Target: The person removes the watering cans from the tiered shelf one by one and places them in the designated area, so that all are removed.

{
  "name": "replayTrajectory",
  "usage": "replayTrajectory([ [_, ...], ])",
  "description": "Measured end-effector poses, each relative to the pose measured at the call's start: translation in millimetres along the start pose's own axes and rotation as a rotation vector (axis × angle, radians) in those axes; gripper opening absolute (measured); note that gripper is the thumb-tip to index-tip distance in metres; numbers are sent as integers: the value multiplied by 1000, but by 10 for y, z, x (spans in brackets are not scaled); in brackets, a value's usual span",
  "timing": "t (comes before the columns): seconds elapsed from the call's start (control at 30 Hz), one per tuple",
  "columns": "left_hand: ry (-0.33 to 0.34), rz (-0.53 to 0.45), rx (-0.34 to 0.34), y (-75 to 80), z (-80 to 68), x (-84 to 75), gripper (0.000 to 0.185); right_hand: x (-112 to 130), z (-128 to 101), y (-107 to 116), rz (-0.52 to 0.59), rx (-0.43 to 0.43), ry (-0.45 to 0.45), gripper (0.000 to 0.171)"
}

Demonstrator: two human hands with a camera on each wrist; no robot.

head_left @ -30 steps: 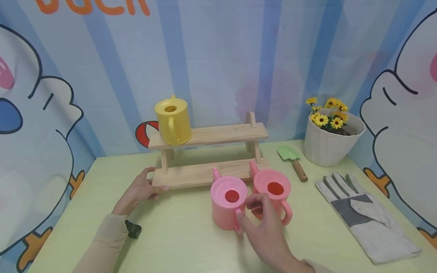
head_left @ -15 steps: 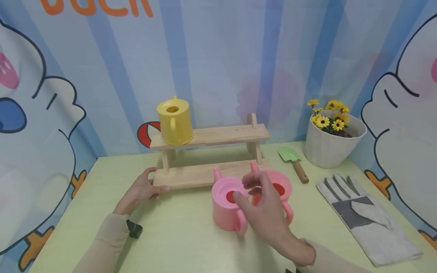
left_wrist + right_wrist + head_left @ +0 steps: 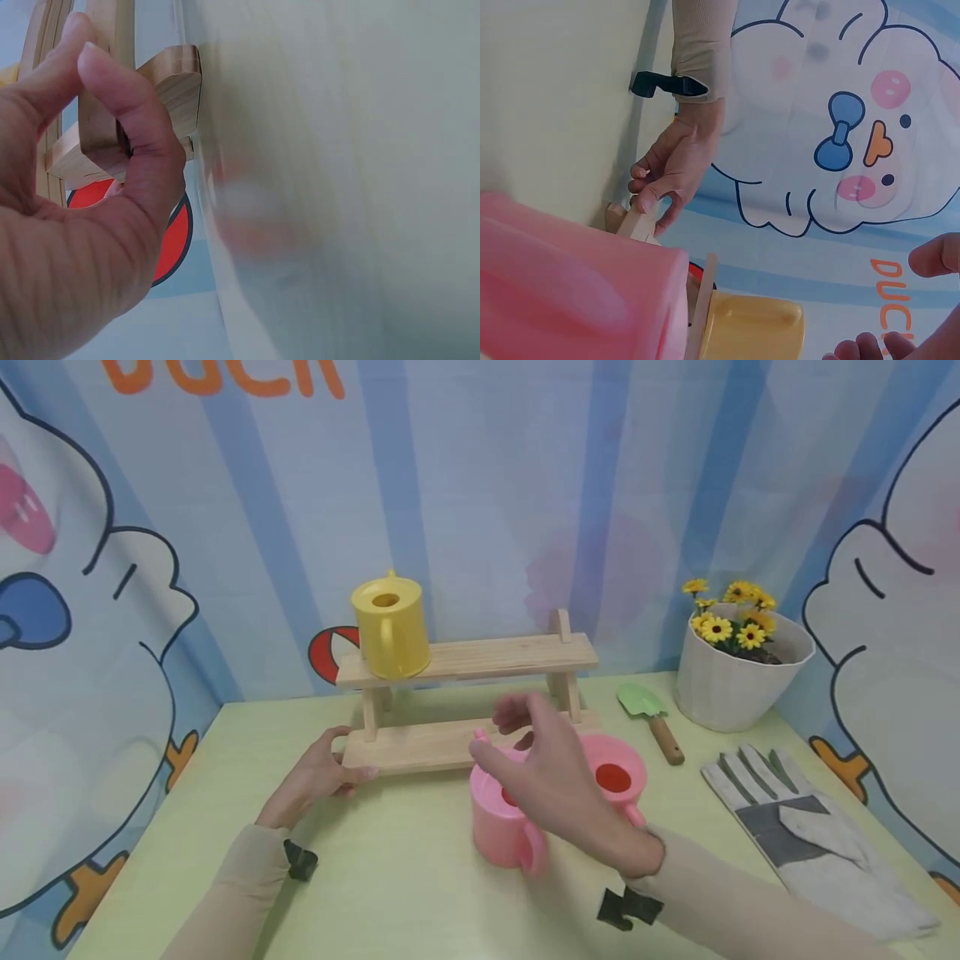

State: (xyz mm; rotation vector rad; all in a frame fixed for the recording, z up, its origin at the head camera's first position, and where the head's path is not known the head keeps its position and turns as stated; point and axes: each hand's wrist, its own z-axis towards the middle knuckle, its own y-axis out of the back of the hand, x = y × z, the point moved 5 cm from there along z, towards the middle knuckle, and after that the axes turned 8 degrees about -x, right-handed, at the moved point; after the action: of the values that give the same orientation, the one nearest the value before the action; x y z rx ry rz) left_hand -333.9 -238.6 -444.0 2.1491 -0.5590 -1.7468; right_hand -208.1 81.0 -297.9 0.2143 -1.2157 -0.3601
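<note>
Pink watering can [image 3: 501,827] apparently untouched beneath right hand [image 3: 551,772].

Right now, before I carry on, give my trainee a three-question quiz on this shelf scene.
1. True or false: the yellow watering can stands on the top board of the wooden shelf.
2. What does the left hand grip?
A. the trowel
B. the lower board's end
C. a pink can
3. How many pink watering cans stand on the table?

Key:
1. true
2. B
3. two
</note>
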Motion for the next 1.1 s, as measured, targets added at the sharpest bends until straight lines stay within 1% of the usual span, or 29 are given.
replayTrajectory([
  [0.17,-2,2,-3,6,11,-2,105,132,195,-152,4,59,-1,45],
  [0.37,-4,-16,-3,-6,33,16,105,239,459,-343,-4,82,21,40],
  [0.6,-14,-22,-2,-24,11,10,105,241,664,-528,-18,107,-14,44],
  [0.8,-28,-31,1,-14,-3,-29,105,262,902,-722,-49,122,-27,50],
  [0.97,-23,-42,0,-9,-5,-25,103,252,1087,-888,-64,133,-81,54],
  [1.1,-19,-41,-3,9,2,-11,105,250,1218,-982,-72,138,-90,54],
])
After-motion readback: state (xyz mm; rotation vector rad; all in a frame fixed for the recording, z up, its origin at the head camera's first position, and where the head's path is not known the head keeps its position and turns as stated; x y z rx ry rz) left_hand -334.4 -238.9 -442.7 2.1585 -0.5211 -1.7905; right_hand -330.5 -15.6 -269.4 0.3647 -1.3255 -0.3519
